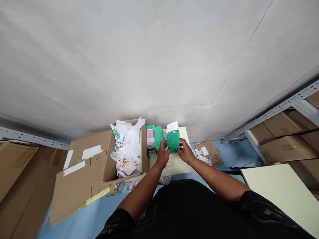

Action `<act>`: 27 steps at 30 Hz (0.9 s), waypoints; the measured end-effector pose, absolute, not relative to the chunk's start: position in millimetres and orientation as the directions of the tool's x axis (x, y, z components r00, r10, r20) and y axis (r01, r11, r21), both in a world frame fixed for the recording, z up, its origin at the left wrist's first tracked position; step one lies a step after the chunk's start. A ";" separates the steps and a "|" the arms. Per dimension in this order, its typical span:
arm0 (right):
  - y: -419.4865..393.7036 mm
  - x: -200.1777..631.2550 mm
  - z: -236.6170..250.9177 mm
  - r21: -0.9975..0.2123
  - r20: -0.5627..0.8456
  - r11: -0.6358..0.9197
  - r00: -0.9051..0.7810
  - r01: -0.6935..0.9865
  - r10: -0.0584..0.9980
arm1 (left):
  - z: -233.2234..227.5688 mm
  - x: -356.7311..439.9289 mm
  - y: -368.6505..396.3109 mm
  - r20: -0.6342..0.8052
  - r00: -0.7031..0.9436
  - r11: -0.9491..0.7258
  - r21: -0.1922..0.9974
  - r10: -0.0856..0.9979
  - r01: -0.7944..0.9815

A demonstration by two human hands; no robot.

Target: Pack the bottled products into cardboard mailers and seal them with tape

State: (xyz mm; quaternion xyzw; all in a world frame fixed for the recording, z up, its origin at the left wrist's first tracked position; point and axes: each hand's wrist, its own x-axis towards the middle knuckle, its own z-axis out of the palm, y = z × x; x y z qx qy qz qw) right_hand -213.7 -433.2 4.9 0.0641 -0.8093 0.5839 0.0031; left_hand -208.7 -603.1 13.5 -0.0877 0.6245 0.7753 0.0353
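At the far left, a brown carton (17,167) with flat taped sides stands below a perforated metal rail (32,141). Next lies flattened cardboard (82,182), stiff and matte, with white labels and yellowish tape along its front edge. An open cardboard box (144,149) follows, its straight walls filled with crumpled white paper (127,141), thin and sharply creased, some of it printed in colour. Just beside it are a green and pink box (150,135) and a plainer green carton (158,136), both smooth and rectangular.

The left hand (162,156) is partly closed, fingers bent and thumb near them, gripping the lower left corner of a green box (172,140). That box is in front of the person, between both hands, over a pale yellow table (184,134); whether its base rests on anything cannot be told. It is smooth card, with white paper (172,127) at its top. The right hand (186,152) is curled more loosely, thumb and fingers spread around the lower right edge, fingertips against the box.

Clear, crinkled bubble wrap (169,166) lies near the left wrist. Further right, a white power strip (204,159) sits by torn cardboard (216,160) on the blue floor (234,154). A smooth, pale tabletop (281,196) and stacked brown cartons (281,139) on a metal rack (254,146) end the row.
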 end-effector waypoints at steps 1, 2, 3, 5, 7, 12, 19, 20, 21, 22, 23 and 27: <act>-433.9 -213.9 7.3 -0.944 0.088 0.311 -0.992 -0.113 -0.094 | 15.8 -209.7 -604.1 -0.175 -0.984 -0.228 0.960 -0.031 -0.164; -434.5 -213.8 10.2 -0.943 0.093 0.313 -0.992 -0.116 -0.088 | 18.3 -210.9 -604.9 -0.170 -0.985 -0.240 0.957 -0.006 -0.163; -435.0 -213.5 13.5 -0.941 0.097 0.317 -0.992 -0.118 -0.080 | 20.9 -212.2 -605.5 -0.162 -0.987 -0.248 0.955 0.019 -0.162; -434.9 -212.1 20.7 -0.938 0.106 0.325 -0.993 -0.119 -0.059 | 25.7 -215.0 -605.6 -0.142 -0.988 -0.249 0.957 0.054 -0.151; -433.2 -209.5 27.2 -0.938 0.113 0.326 -0.993 -0.118 -0.035 | 29.9 -217.7 -604.0 -0.120 -0.989 -0.230 0.964 0.083 -0.136; -423.0 -196.6 33.8 -0.938 0.106 0.336 -0.993 -0.080 0.057 | 36.6 -220.1 -592.2 -0.063 -0.987 -0.140 0.987 0.146 -0.083; -403.2 -168.7 32.1 -0.925 0.116 0.379 -0.971 -0.029 0.209 | 39.8 -213.4 -566.4 -0.070 -0.960 -0.108 0.989 0.270 -0.103; -399.9 -164.6 32.4 -0.925 0.120 0.379 -0.966 -0.026 0.228 | 39.9 -212.3 -562.2 -0.078 -0.954 -0.105 0.988 0.291 -0.113; -396.3 -160.6 32.9 -0.926 0.122 0.377 -0.962 -0.022 0.244 | 40.1 -211.1 -557.7 -0.084 -0.948 -0.102 0.987 0.308 -0.121; -392.4 -156.7 33.7 -0.927 0.123 0.374 -0.958 -0.019 0.258 | 40.3 -209.8 -553.0 -0.087 -0.943 -0.101 0.987 0.322 -0.126; -388.1 -152.9 34.6 -0.928 0.125 0.372 -0.955 -0.016 0.269 | 40.6 -208.4 -547.9 -0.086 -0.938 -0.100 0.987 0.336 -0.126; -365.4 -137.7 40.2 -0.930 0.147 0.367 -0.942 -0.028 0.302 | 43.5 -200.8 -522.5 -0.054 -0.924 -0.100 0.990 0.378 -0.099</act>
